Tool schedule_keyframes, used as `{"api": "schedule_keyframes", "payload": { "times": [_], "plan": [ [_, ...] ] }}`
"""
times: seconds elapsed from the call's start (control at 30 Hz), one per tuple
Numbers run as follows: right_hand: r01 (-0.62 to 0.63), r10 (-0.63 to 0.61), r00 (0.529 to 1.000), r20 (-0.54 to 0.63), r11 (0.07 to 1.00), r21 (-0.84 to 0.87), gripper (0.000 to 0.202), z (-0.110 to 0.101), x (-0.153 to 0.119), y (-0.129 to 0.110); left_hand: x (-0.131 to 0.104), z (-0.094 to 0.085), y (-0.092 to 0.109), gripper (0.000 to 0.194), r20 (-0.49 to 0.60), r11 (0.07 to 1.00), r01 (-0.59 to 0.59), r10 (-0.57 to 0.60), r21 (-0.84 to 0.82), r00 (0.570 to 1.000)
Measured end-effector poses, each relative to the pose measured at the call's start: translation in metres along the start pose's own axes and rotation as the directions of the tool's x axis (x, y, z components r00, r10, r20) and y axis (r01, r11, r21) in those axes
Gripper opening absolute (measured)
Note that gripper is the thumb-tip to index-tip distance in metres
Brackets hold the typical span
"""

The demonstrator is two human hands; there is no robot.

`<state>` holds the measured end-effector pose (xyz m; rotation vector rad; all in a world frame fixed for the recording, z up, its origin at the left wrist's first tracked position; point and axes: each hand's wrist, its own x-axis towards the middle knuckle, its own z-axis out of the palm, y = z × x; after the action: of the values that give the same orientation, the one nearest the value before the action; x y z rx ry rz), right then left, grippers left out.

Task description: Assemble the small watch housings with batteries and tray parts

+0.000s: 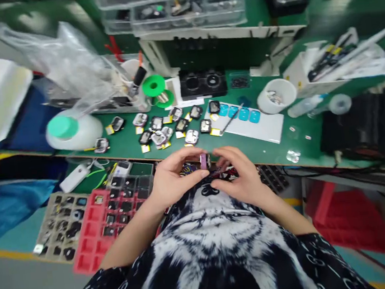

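My left hand (179,176) pinches a small purple-sided device (203,161), like a watch case, between thumb and fingers at the bench edge. Just right of it, my right hand (238,173) is curved with thumb and fingers apart, and I see nothing held in it. Beyond both hands, several watch-like modules (158,138) with yellow tabs lie spread over the green bench (127,146). A white sheet (262,131) carries several blue squares (243,114), with a thin dark tool (232,119) lying across its left part.
A white bottle with a green cap (63,127) and a green wire spool (153,85) stand to the left. A white cup (276,96) and a tool box (303,77) are at right. Red trays (89,231) of parts sit low left. A co-worker's blue sleeve (11,212) shows far left.
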<state>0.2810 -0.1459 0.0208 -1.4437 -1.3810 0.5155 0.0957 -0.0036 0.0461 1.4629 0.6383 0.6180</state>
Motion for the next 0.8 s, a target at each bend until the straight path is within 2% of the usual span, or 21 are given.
{"api": "schedule_keyframes", "payload": {
  "times": [0.13, 0.27, 0.37, 0.47, 0.57, 0.7, 0.8],
  "plan": [
    [0.008, -0.011, 0.995, -0.096, 1.0, -0.028, 0.044, -0.003, -0.004, -0.005, 0.003, 0.019, -0.004, 0.05, 0.111, 1.0, -0.019, 0.018, 0.007, 0.994],
    [0.029, -0.034, 0.989, -0.145, 0.999, -0.036, 0.035, -0.008, -0.012, -0.002, 0.007, 0.021, -0.006, 0.051, 0.261, 0.999, -0.035, 0.038, -0.017, 0.965],
    [0.031, -0.038, 0.987, -0.159, 0.999, -0.044, 0.032, -0.009, -0.014, 0.001, 0.008, 0.021, -0.004, 0.052, 0.324, 0.997, -0.061, 0.04, 0.055, 0.945],
    [0.019, -0.023, 0.983, -0.18, 0.999, -0.026, 0.03, -0.009, -0.015, 0.005, 0.007, 0.021, 0.0, 0.051, 0.331, 0.979, -0.121, 0.06, 0.166, 0.942],
    [-0.007, 0.017, 0.982, -0.19, 0.999, 0.053, 0.031, -0.006, -0.017, 0.009, 0.005, 0.022, 0.001, 0.051, 0.337, 0.965, -0.169, 0.094, 0.202, 0.937],
    [-0.078, 0.129, 0.973, -0.193, 0.964, 0.253, 0.034, 0.0, -0.018, 0.013, 0.003, 0.023, -0.003, 0.049, 0.289, 0.975, -0.178, 0.134, 0.133, 0.948],
    [-0.084, 0.168, 0.966, -0.199, 0.924, 0.374, 0.036, 0.003, -0.019, 0.012, 0.001, 0.024, -0.009, 0.049, 0.26, 0.987, -0.158, 0.147, 0.021, 0.954]
  ]
}}
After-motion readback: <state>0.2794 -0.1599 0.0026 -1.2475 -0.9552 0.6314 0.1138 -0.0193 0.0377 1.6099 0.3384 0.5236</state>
